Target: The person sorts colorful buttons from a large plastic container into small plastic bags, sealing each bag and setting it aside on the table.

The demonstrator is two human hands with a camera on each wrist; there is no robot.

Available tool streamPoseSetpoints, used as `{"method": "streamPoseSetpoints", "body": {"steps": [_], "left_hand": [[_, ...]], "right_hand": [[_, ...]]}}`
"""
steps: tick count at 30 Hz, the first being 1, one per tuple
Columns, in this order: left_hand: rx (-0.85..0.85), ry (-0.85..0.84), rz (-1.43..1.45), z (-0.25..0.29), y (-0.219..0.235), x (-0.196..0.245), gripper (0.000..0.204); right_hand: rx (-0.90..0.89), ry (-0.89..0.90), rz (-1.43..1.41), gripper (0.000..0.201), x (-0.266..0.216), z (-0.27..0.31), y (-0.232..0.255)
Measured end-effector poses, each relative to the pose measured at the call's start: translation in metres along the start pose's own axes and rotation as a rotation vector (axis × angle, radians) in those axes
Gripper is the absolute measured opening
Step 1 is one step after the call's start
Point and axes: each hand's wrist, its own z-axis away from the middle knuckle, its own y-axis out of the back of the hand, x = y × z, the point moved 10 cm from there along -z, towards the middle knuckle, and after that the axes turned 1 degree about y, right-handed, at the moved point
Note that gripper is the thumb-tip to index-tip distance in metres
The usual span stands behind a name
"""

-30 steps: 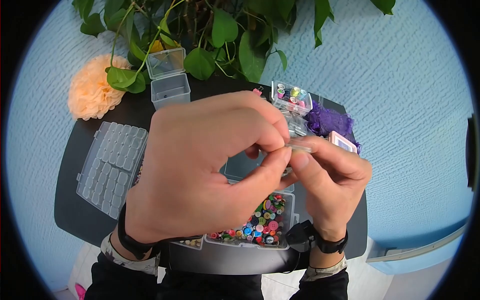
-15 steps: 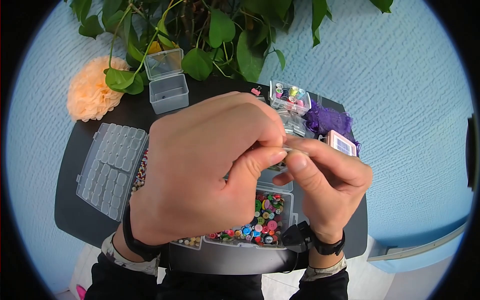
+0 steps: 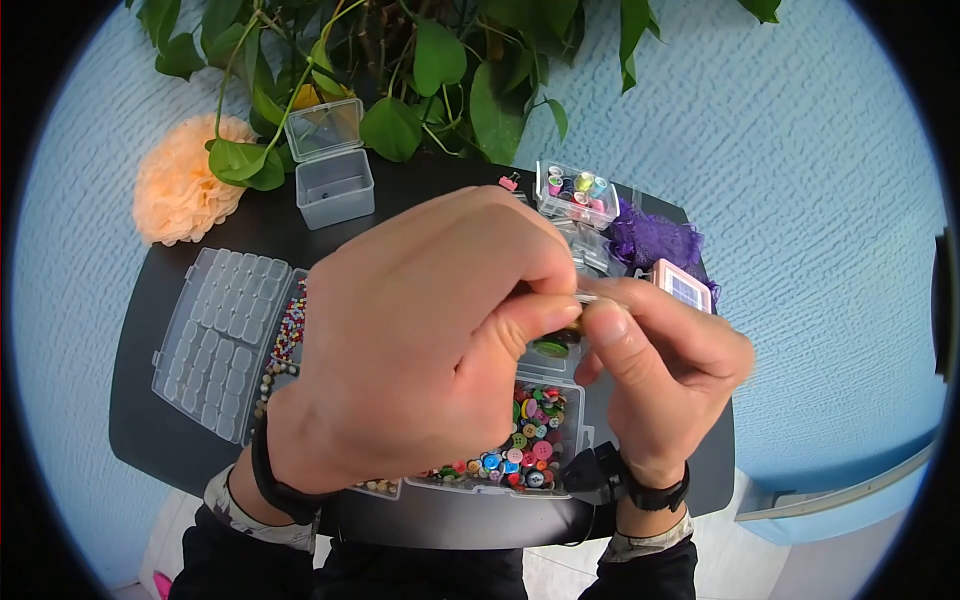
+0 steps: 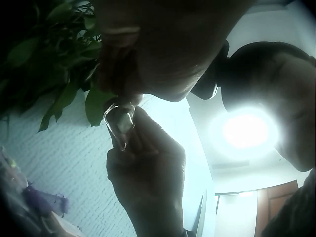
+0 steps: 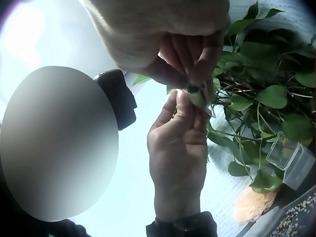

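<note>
Both hands meet over the middle of the table. My left hand (image 3: 420,340) pinches the top edge of a small clear plastic bag (image 4: 112,123) between thumb and forefinger. Opposite it, my right hand (image 3: 670,350) pinches the same edge with thumb and forefinger. A green button (image 3: 552,347) and a darker one show in the bag below the fingertips. The right wrist view has the left hand (image 5: 177,148) below, with its fingertips close to those of the right hand. Under the hands, a clear box (image 3: 578,440) holds many coloured buttons, partly hidden by the left hand.
At the left lies a bead organizer (image 3: 215,340) with beads (image 3: 290,325) beside it. An open clear box (image 3: 335,190) stands at the back. Back right are a box of thread spools (image 3: 580,192), purple mesh (image 3: 655,240) and a pink-rimmed case (image 3: 683,285). Plant leaves (image 3: 440,60) hang behind.
The left thumb and forefinger have shifted their pinch along the bag's edge. The green button has come into sight beneath the fingertips. Both hands stay at nearly the same place.
</note>
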Motion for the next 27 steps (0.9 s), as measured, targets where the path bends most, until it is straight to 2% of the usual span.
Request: {"method": "streamPoseSetpoints", "body": {"steps": [1,2,4,8,10,13,15,18,24,27], "left_hand": [[0.008,0.068,0.033,0.000,0.001,-0.004,0.029],[0.007,0.068,0.033,-0.001,0.003,-0.001,0.029],[-0.021,0.232,0.148,-0.001,0.000,-0.013,0.036],[-0.041,0.205,0.113,0.001,-0.002,-0.011,0.033],[-0.063,0.067,0.056,0.001,-0.004,-0.003,0.031],[-0.054,0.045,0.040,-0.001,-0.003,-0.002,0.029],[-0.027,0.058,0.082,-0.003,0.000,-0.007,0.029],[0.006,0.083,0.104,-0.005,0.006,-0.008,0.028],[-0.027,0.092,0.094,-0.004,0.007,-0.011,0.029],[-0.041,0.071,0.082,-0.006,0.006,-0.011,0.028]], "right_hand": [[0.001,0.000,0.000,0.016,0.002,0.000,-0.001],[0.001,-0.018,-0.034,0.016,0.006,0.000,-0.002],[-0.001,-0.037,-0.069,0.016,0.010,0.001,-0.004],[-0.037,0.040,0.032,0.017,0.000,0.002,-0.007],[-0.039,0.074,0.064,0.018,-0.005,0.003,-0.008],[-0.042,0.072,0.067,0.020,-0.005,0.002,-0.012],[0.046,-0.078,-0.049,0.019,0.011,0.004,-0.006],[0.027,-0.015,-0.202,0.016,0.011,-0.006,-0.003],[-0.062,0.046,-0.205,0.015,0.009,-0.006,-0.004],[-0.060,0.022,-0.210,0.016,0.011,-0.007,-0.006]]}}
